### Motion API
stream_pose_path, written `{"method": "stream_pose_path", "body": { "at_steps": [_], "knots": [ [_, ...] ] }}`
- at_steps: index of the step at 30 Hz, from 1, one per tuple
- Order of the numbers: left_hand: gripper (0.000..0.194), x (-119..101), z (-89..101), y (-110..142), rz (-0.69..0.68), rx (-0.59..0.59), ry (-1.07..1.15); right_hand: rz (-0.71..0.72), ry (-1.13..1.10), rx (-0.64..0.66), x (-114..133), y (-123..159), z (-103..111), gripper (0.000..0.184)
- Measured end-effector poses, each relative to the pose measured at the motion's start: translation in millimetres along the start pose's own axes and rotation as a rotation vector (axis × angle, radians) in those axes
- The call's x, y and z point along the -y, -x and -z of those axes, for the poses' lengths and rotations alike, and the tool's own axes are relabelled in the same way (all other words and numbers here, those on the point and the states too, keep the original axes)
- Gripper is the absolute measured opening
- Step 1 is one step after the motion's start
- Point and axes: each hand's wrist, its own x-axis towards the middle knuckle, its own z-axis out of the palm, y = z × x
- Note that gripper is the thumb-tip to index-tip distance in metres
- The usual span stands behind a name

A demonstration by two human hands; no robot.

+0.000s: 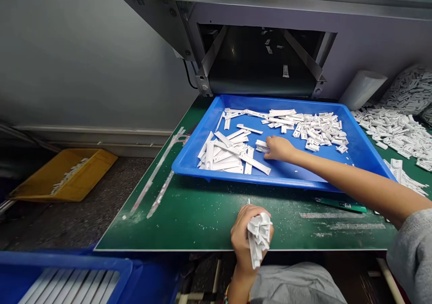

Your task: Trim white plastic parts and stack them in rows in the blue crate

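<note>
Two hands at work, head view. Left hand (242, 234) is closed round a bundle (259, 232) of white parts, at the table's (189, 223) near edge. Right hand (281, 149) is inside the blue tray (219, 174), fingers closed on small pieces (262, 146), between long strips (229, 155) and a heap (322, 130) of short ones. Judged best: light pinch, ends aligned, lift above the rim; left grip snug, without bending parts. Edges: near rim under the right forearm, belt (263, 84) behind the far rim. Room: crumb-strewn tabletop between tray and bundle.
</note>
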Motion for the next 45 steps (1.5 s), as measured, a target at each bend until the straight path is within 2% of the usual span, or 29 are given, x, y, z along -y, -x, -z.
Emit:
{"method": "stream_pose_path", "body": {
  "at_steps": [3,5,8,10,11,13,14,17,19,22,26,28,30,33,37,40,43,45],
  "knots": [
    [0.008,-1,-0.6,-2,0.036,-0.054,0.013,0.000,-0.040,0.003,-8,17,5,0.044],
    [0.008,-2,-0.2,-2,0.122,-0.108,0.024,0.002,-0.135,-0.053,-10,40,18,0.046],
    [0.013,-2,2.3,-2,0.307,-0.170,0.039,0.073,-0.347,-0.251,-1,94,36,0.048],
    [0.020,-1,5.1,-1,0.350,-0.158,0.070,0.187,-0.541,-0.400,17,134,31,0.044],
    [0.027,0,6.5,0,0.337,-0.140,0.098,0.254,-0.625,-0.477,29,150,20,0.043],
    [0.040,3,8.3,4,0.299,-0.097,0.160,0.331,-0.727,-0.618,55,173,-16,0.046],
    [0.047,4,8.5,7,0.286,-0.079,0.190,0.327,-0.763,-0.706,67,177,-38,0.048],
    [0.068,6,5.5,14,0.316,-0.094,0.228,0.225,-0.934,-0.765,92,174,-95,0.049],
    [0.069,3,1.2,16,0.359,-0.120,0.166,0.261,-0.993,-0.761,94,169,-112,0.055],
    [0.060,-3,-5.6,11,0.389,-0.098,0.019,0.381,-0.955,-0.668,84,167,-110,0.056],
    [0.046,-7,-10.4,-2,0.264,-0.061,-0.051,0.480,-0.824,-0.495,70,171,-101,0.086],
    [0.036,-4,-10.2,-7,0.225,-0.051,-0.084,0.495,-0.751,-0.458,68,171,-102,0.100],
    [0.027,2,-9.2,-9,0.181,-0.038,-0.122,0.501,-0.676,-0.462,67,171,-104,0.107],
    [0.018,13,-9.0,-9,0.043,-0.015,-0.149,0.503,-0.559,-0.505,63,170,-102,0.107],
    [0.014,18,-10.5,-8,-0.086,-0.020,-0.122,0.468,-0.461,-0.558,56,169,-99,0.096],
    [0.014,15,-9.6,-9,-0.226,-0.058,-0.115,0.447,-0.435,-0.510,54,167,-108,0.090],
    [0.019,13,-8.7,-10,-0.204,0.010,-0.184,0.401,-0.395,-0.412,53,163,-121,0.095],
    [0.020,15,-8.8,-10,-0.157,0.075,-0.219,0.373,-0.361,-0.345,48,164,-120,0.098]
  ]
}}
